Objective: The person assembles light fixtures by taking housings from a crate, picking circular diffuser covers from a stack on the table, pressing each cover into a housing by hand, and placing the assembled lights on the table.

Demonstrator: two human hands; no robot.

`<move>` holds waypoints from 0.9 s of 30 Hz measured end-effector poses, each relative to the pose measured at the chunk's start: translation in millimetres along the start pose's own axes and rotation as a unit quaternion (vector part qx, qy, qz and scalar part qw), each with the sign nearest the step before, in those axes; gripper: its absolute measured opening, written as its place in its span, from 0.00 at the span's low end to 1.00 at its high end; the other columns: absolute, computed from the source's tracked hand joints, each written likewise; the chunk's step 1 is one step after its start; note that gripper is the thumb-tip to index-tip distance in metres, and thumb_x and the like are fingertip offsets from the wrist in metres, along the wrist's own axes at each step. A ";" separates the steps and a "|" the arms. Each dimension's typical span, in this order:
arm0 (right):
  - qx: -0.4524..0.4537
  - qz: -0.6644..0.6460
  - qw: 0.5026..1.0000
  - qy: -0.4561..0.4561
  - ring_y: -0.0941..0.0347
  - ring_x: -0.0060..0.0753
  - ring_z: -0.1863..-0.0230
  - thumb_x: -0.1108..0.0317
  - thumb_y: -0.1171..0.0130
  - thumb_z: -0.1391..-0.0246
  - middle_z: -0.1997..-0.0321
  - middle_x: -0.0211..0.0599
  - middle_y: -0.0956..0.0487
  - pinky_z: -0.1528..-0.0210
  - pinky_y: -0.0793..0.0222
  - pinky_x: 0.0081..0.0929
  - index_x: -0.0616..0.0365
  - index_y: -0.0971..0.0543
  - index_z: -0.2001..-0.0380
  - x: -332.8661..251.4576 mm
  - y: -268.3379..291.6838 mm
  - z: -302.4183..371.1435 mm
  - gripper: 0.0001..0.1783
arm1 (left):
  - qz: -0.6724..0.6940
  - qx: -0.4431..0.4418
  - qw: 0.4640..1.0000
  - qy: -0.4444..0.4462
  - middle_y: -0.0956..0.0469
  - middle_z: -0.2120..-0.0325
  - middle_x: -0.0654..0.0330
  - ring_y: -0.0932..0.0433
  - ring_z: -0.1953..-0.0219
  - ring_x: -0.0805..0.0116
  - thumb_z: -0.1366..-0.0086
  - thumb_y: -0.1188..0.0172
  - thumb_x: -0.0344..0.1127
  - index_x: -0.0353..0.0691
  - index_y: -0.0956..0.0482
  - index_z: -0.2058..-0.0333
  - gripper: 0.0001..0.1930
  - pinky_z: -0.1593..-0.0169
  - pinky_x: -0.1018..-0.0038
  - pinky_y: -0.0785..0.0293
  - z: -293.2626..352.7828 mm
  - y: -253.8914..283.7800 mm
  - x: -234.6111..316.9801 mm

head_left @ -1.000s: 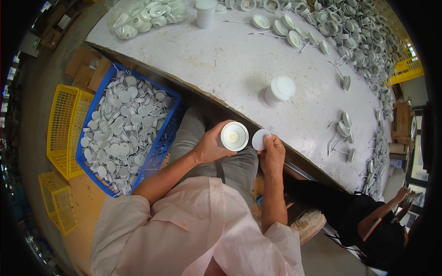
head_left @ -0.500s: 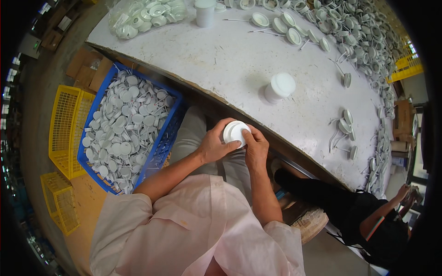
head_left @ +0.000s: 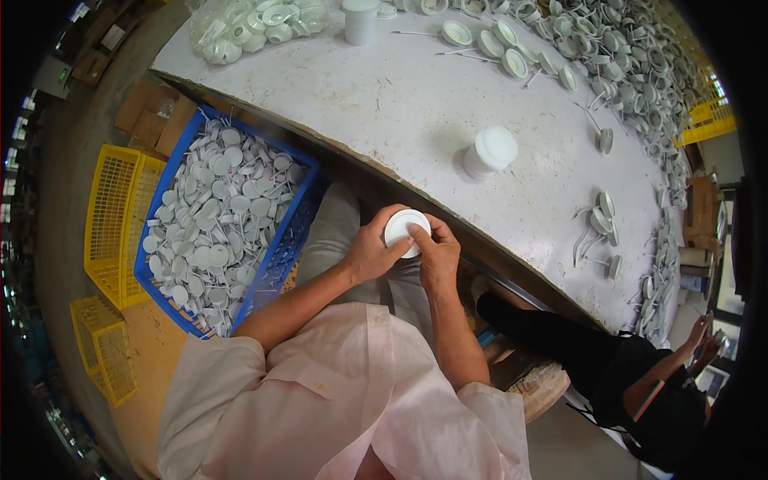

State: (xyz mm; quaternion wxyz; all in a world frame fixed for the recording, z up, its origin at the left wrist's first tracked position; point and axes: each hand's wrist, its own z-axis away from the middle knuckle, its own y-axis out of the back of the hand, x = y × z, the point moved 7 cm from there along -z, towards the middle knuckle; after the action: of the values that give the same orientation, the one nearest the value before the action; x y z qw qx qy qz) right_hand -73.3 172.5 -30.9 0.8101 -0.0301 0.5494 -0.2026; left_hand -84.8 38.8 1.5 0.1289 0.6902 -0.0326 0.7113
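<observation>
Above my lap, both hands grip a round white plastic disc-shaped piece [head_left: 406,227] with a raised rim. My left hand [head_left: 374,250] wraps round its left and lower edge. From the right side my right hand [head_left: 437,250] closes on it, the thumb pressed on its face. Whatever lies beneath the disc is hidden by my fingers. A white cylindrical pot with a lid [head_left: 492,150] stands on the table just beyond my hands. On the table to the right are a few round white pieces with wires [head_left: 600,218].
A blue crate [head_left: 276,254] full of small white wired discs stands left of my legs, with yellow crates [head_left: 120,228] beyond. The white table [head_left: 352,112] bears a big heap of wired pieces [head_left: 624,64] and a clear bag of parts [head_left: 256,28]. A person in black [head_left: 640,384] sits at right.
The disc lies flatter in my hands, its face turned more upward, and the right thumb has shifted toward its middle. The seated person's hands at right have moved slightly.
</observation>
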 end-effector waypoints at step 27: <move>-0.049 0.138 0.986 0.080 0.35 0.11 0.74 0.70 0.41 0.46 0.75 0.24 0.25 0.70 0.38 0.12 0.61 0.22 0.71 28.4 -32.4 -7.3 0.05 | 0.058 0.057 0.995 0.062 0.24 0.60 0.55 0.24 0.60 0.71 0.40 0.40 0.43 0.38 0.33 0.47 0.25 0.58 0.74 0.27 16.5 36.2 -47.6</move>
State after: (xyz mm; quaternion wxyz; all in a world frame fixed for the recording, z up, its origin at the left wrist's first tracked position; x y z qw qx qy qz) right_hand -80.5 133.8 -49.9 0.7814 0.0229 0.6204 -0.0637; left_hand -76.3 -6.3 -40.1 0.0495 0.6479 -0.0234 0.7598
